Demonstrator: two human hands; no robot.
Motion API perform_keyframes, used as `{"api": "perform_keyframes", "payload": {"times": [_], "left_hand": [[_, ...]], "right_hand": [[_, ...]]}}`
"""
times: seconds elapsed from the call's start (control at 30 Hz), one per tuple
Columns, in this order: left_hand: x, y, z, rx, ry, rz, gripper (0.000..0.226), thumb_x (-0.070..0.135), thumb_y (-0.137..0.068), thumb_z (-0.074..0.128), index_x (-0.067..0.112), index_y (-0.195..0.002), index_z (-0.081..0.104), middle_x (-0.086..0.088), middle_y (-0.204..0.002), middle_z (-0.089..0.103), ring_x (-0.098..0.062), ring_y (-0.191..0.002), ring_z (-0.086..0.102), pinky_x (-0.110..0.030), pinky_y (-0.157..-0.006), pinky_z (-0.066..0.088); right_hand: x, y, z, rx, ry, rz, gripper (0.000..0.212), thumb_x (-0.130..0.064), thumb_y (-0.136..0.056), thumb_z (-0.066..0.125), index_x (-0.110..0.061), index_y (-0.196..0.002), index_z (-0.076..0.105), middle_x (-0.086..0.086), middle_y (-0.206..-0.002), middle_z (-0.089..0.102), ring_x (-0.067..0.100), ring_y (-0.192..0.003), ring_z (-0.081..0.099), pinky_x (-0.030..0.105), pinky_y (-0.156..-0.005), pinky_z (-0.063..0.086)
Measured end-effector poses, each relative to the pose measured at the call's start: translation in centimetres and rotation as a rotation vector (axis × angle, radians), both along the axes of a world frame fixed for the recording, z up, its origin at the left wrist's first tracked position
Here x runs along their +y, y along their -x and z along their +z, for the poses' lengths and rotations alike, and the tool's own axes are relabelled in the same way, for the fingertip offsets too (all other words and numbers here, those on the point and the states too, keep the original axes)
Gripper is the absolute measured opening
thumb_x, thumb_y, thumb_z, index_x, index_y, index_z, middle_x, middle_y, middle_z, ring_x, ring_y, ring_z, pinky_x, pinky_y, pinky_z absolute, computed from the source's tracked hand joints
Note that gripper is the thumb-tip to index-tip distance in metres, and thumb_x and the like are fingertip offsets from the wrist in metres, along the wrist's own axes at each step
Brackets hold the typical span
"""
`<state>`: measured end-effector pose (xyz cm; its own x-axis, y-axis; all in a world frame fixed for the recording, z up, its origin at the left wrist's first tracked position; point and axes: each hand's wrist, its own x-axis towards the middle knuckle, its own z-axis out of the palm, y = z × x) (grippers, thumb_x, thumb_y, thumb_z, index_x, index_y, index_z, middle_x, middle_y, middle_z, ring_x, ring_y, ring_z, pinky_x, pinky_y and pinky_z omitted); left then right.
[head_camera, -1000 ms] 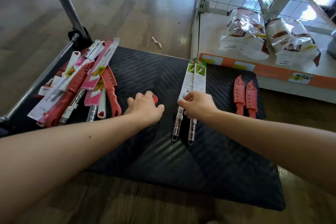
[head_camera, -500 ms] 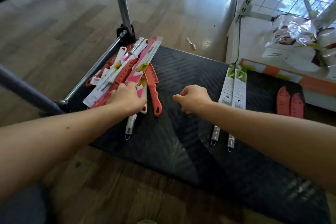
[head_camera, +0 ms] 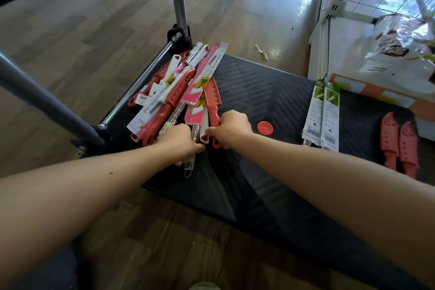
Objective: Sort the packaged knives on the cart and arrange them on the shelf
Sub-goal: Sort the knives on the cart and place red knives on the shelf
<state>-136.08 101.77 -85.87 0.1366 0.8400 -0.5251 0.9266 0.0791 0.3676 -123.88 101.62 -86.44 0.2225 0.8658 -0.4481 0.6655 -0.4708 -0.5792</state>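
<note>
The left hand (head_camera: 180, 141) is curling round a steel-handled knife (head_camera: 190, 165), and the right hand (head_camera: 231, 129) is gripping a red knife (head_camera: 213, 106). Both knives are lying in the tangled pile (head_camera: 174, 92) at the cart (head_camera: 263, 92) corner. I think pulling could be dragging neighbours over the edge.

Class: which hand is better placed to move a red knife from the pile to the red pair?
Probably right: the right hand grips a red knife and is nearer the red pair; the left hand holds a steel-handled knife.
</note>
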Motion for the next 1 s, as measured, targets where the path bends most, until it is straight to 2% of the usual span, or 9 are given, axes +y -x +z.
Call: {"api": "perform_keyframes", "payload": {"times": [0.13, 0.23, 0.3, 0.4, 0.5, 0.63, 0.83, 1.0], "left_hand": [[-0.4, -0.5, 0.1, -0.138, 0.01, 0.048, 0.036, 0.038, -0.089, 0.057, 0.012, -0.065, 0.052, -0.004, -0.063, 0.06, -0.019, -0.057, 0.062, -0.029, -0.06, 0.054], [-0.6, -1.4, -0.1, -0.224, 0.011, 0.109, 0.032, 0.037, -0.089, 0.058, 0.009, -0.072, 0.061, -0.011, -0.078, 0.068, -0.025, -0.074, 0.068, -0.036, -0.076, 0.058], [-0.9, -2.1, -0.2, -0.241, -0.019, 0.152, 0.032, 0.036, -0.088, 0.059, 0.009, -0.071, 0.06, -0.014, -0.084, 0.069, -0.028, -0.081, 0.068, -0.04, -0.08, 0.056], [-1.6, -3.2, -0.3, -0.231, -0.063, 0.162, 0.032, 0.038, -0.088, 0.058, 0.011, -0.071, 0.057, -0.014, -0.089, 0.069, -0.03, -0.085, 0.067, -0.04, -0.082, 0.055], [-2.0, -4.0, 0.1, -0.193, -0.104, 0.12, 0.032, 0.04, -0.089, 0.056, 0.009, -0.08, 0.06, -0.012, -0.088, 0.068, -0.029, -0.086, 0.066, -0.033, -0.076, 0.053], [-2.0, -5.0, 0.9, -0.221, -0.127, 0.11, 0.033, 0.04, -0.089, 0.056, 0.009, -0.08, 0.062, -0.009, -0.081, 0.066, -0.026, -0.083, 0.065, -0.031, -0.069, 0.047], [-1.9, -7.2, 1.6, -0.275, -0.116, 0.128, 0.035, 0.039, -0.088, 0.057, 0.007, -0.076, 0.063, -0.013, -0.081, 0.068, -0.028, -0.083, 0.066, -0.034, -0.077, 0.052], [-1.9, -8.7, 1.5, -0.284, -0.121, 0.088, 0.037, 0.039, -0.087, 0.058, 0.003, -0.084, 0.067, -0.015, -0.086, 0.07, -0.03, -0.085, 0.067, -0.039, -0.083, 0.054]], "right_hand": [[-0.4, -1.0, 0.6, 0.164, 0.056, -0.091, 0.024, -0.027, -0.083, 0.071, -0.004, -0.088, 0.065, 0.01, -0.082, 0.067, 0.024, -0.078, 0.072, 0.034, -0.067, 0.061], [-0.8, -1.8, 1.3, 0.232, 0.072, -0.154, 0.027, -0.025, -0.083, 0.07, -0.003, -0.098, 0.066, 0.012, -0.09, 0.069, 0.023, -0.082, 0.072, 0.034, -0.066, 0.06], [-1.0, -2.4, 1.7, 0.253, 0.075, -0.196, 0.027, -0.024, -0.083, 0.071, -0.003, -0.099, 0.066, 0.013, -0.093, 0.069, 0.023, -0.082, 0.072, 0.035, -0.068, 0.061], [-1.4, -3.3, 2.2, 0.252, 0.064, -0.224, 0.022, -0.024, -0.082, 0.071, -0.006, -0.092, 0.066, 0.011, -0.085, 0.068, 0.022, -0.078, 0.072, 0.035, -0.068, 0.061], [-2.1, -4.3, 2.4, 0.272, 0.049, -0.258, 0.018, -0.024, -0.083, 0.07, -0.007, -0.086, 0.065, 0.007, -0.074, 0.065, 0.019, -0.071, 0.07, 0.033, -0.065, 0.061], [-2.4, -5.6, 3.1, 0.308, 0.005, -0.306, 0.02, -0.022, -0.084, 0.07, -0.014, -0.071, 0.057, 0.008, -0.076, 0.065, 0.017, -0.066, 0.068, 0.031, -0.062, 0.06], [-3.0, -7.7, 3.8, 0.315, -0.08, -0.393, 0.02, -0.02, -0.085, 0.069, -0.011, -0.071, 0.058, 0.01, -0.075, 0.065, 0.015, -0.056, 0.064, 0.029, -0.052, 0.058], [-4.0, -10.1, 4.2, 0.313, -0.1, -0.469, 0.022, -0.02, -0.086, 0.068, -0.013, -0.069, 0.055, 0.011, -0.08, 0.063, 0.022, -0.071, 0.068, 0.031, -0.055, 0.057]]}}
